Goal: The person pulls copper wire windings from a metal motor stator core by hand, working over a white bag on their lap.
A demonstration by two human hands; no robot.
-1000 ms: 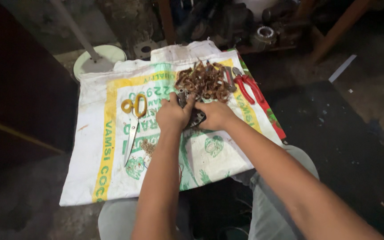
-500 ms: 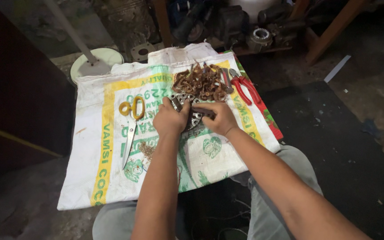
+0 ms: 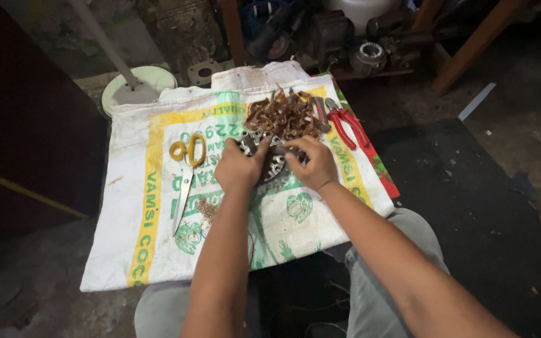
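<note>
Hands: left hand (image 3: 238, 169) and right hand (image 3: 311, 164), centre of frame, both on a toothed metal ring (image 3: 269, 159).
Left fingers: curled shut on the ring's left edge.
Right fingers: bent over the ring's right side, gripping it.
Ring: centre frame, on a white woven sack (image 3: 151, 225) spread on the floor, partly hidden by both hands.
Copper wire pile (image 3: 283, 114): brown tangle, just above the ring, touching it.
Scissors (image 3: 186, 172): yellow handles, left of the left hand, apart from it.
Pliers (image 3: 344, 125): red handles, right of the wire pile.
Upper left: white round base (image 3: 139, 84) with a pole.
</note>
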